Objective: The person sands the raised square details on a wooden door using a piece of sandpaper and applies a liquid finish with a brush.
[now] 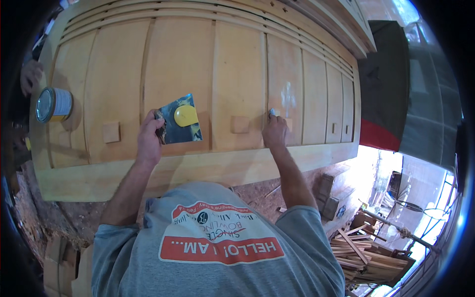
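Observation:
My left hand (149,136) is closed on the near left edge of a dark, smeared flat plate (170,132). A smooth, rounded yellow patch (186,116), which looks like filler paste, sits on the plate. The plate is held over a large pale wooden panel (178,64) made of upright boards. Farther right, my right hand (275,131) is closed on a small pale-blue piece (272,113), mostly hidden by the fingers. It is at the seam between two boards. A whitish smear (287,96) marks the board just beyond that hand.
Square wooden blocks lie on the panel, one left (111,132) and one between my hands (240,124). A round can (53,105) stands at the far left, near another person's hand (31,77). Slats (168,11) cross the panel's far side. Scrap wood (366,252) is piled lower right.

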A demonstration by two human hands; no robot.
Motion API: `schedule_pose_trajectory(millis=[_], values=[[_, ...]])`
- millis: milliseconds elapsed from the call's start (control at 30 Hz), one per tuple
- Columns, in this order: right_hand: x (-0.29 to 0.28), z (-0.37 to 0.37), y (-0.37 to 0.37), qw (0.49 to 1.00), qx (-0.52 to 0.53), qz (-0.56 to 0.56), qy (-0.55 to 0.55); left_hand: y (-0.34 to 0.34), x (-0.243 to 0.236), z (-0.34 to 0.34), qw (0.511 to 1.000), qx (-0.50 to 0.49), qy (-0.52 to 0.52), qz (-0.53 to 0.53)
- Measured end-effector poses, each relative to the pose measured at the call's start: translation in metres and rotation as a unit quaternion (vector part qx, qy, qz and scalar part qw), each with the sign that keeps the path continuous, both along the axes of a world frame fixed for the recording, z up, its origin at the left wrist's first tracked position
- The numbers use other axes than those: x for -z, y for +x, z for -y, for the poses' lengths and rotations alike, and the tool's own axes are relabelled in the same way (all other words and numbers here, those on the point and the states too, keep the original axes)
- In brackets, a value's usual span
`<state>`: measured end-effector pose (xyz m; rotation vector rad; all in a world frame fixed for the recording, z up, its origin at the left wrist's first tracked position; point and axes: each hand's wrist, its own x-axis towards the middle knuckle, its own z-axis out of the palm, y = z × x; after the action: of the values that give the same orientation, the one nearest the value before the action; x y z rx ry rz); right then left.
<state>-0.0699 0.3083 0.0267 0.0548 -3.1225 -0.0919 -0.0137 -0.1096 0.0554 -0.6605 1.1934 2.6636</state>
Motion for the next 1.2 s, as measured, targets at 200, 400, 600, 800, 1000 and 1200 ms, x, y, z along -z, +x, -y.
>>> schedule_pose_trajectory(millis=[200, 400, 600, 800, 1000, 1200], values=[[-0.018, 0.006, 0.031, 0.994, -0.099, 0.003, -0.051, -0.004, -0.011, -0.003, 1.000, 0.004, 0.015, -0.013], [-0.028, -0.008, 0.051, 0.989, -0.103, -0.024, -0.106, -0.001, -0.008, -0.004, 1.000, 0.008, 0.000, -0.018], [-0.043, -0.031, 0.004, 0.987, 0.096, -0.032, -0.127, 0.004, 0.007, -0.003, 1.000, 0.006, 0.003, -0.012], [-0.054, -0.038, -0.030, 0.973, 0.200, 0.081, -0.084, 0.005, 0.011, -0.004, 1.000, 0.004, 0.004, -0.014], [-0.054, -0.042, -0.036, 0.977, 0.187, 0.081, -0.069, 0.006, 0.010, -0.006, 1.000, -0.015, 0.000, -0.007], [-0.048, -0.044, -0.039, 0.973, 0.202, 0.099, -0.058, 0.008, 0.019, -0.003, 1.000, -0.010, 0.006, -0.016]])
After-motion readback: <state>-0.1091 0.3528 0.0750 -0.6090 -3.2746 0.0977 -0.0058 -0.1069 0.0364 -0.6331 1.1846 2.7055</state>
